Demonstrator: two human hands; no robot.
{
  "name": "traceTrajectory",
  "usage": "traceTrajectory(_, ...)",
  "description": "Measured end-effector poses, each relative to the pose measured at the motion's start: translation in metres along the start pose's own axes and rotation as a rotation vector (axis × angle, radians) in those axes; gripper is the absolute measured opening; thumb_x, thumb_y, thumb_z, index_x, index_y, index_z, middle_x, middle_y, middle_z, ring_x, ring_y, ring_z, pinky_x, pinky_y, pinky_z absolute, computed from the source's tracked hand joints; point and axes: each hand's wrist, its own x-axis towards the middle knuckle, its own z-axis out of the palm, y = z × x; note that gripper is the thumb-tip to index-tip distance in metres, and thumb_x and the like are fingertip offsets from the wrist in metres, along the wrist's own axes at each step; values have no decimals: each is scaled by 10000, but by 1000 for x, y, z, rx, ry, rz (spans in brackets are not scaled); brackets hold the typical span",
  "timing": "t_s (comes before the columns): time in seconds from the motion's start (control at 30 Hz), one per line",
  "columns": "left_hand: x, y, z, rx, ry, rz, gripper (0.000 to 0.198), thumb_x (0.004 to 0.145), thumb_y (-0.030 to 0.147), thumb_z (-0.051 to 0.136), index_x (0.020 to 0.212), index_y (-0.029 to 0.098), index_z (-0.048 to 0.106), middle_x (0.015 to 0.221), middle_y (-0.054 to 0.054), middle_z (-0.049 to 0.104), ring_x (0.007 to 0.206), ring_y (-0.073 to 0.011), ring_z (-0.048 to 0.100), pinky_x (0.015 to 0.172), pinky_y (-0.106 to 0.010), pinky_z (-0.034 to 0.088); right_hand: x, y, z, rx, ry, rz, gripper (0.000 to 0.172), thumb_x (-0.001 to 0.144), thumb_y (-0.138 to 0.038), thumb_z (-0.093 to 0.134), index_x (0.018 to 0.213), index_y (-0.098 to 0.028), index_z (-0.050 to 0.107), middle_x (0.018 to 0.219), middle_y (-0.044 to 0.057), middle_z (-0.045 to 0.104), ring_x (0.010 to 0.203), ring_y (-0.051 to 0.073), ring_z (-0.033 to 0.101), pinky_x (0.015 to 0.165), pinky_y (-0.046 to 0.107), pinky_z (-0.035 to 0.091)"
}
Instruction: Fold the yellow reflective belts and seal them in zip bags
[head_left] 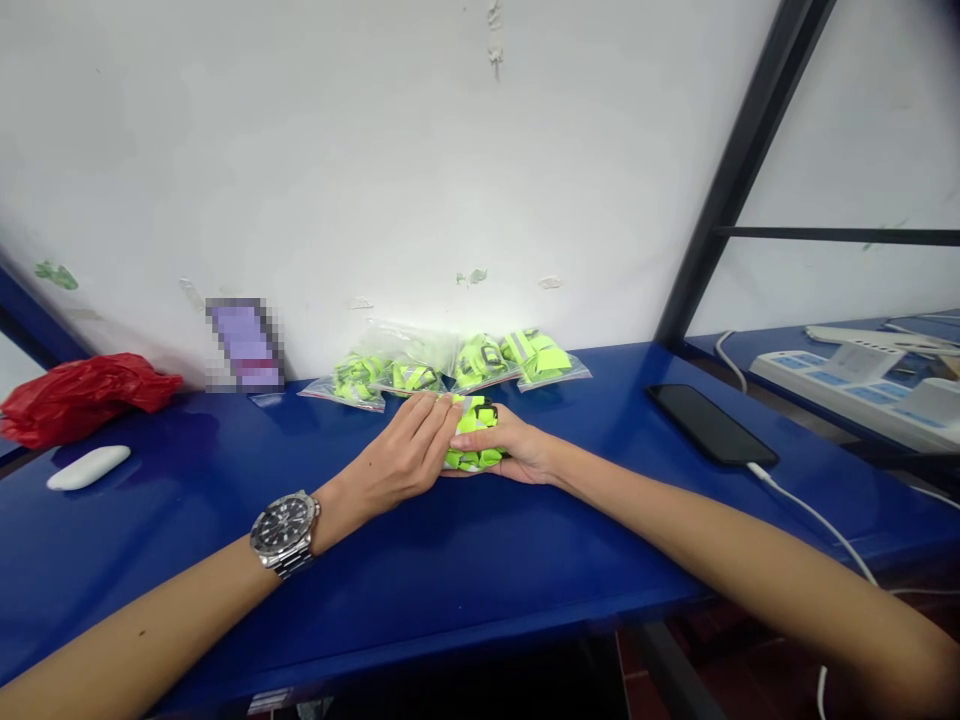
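My right hand (517,448) cups a folded neon-green strap bundle (474,432) with grey stripes and a black buckle, resting on the blue table (465,560). My left hand (405,450), with a metal wristwatch (285,532) on its wrist, lies against the bundle's left side, fingers straight and pressed on top of it. Behind the hands, several clear bags of the same green straps (450,365) lie against the white wall.
A black phone (709,424) on a white cable (810,515) lies at the right. A white oval object (88,467) and a red plastic bag (79,395) sit at the left. A black frame post (739,160) rises right of centre; white power strips (855,385) lie beyond.
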Motion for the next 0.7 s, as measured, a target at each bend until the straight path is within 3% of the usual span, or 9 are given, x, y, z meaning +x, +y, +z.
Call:
traceTrajectory(0.17,-2,3,-2,-103,-10,-55,625,924,37,316,1490,-50,65,1283,-285,566,1312,-366,456,1037,-525,483,-1,1,0,-13,29,-32,444,509,-138,889,890,-129,661,805,30,695,759,184,691,748,342,601)
traceTrajectory(0.37,-5,5,2,-191,-1,-74,647,926,45,331,1502,-13,44,1403,-271,467,1417,-359,278,1101,-544,416,-1,3,0,-53,91,-78,463,486,-153,884,893,-113,666,795,39,694,724,210,684,709,412,598)
traceTrajectory(0.5,-3,-2,-8,-267,-122,-19,696,911,82,411,1506,19,57,1481,-276,356,1444,-363,201,1138,-574,336,1,1,-4,-130,153,-165,435,467,-136,880,845,-112,666,757,15,693,689,164,677,703,318,578)
traceTrajectory(0.6,0,-20,-14,-405,-167,-67,785,909,274,517,1508,57,60,1512,-265,305,1433,-351,255,1147,-559,324,4,-7,-9,-183,183,-269,481,478,-148,877,908,-135,663,849,31,716,775,185,695,754,320,576)
traceTrajectory(0.7,4,-46,-5,-398,-57,-295,694,927,313,505,1484,85,159,1424,-245,442,1340,-313,432,1088,-511,418,5,-15,-14,-201,265,-307,514,515,-180,869,973,-157,636,1000,89,713,855,243,699,715,380,604)
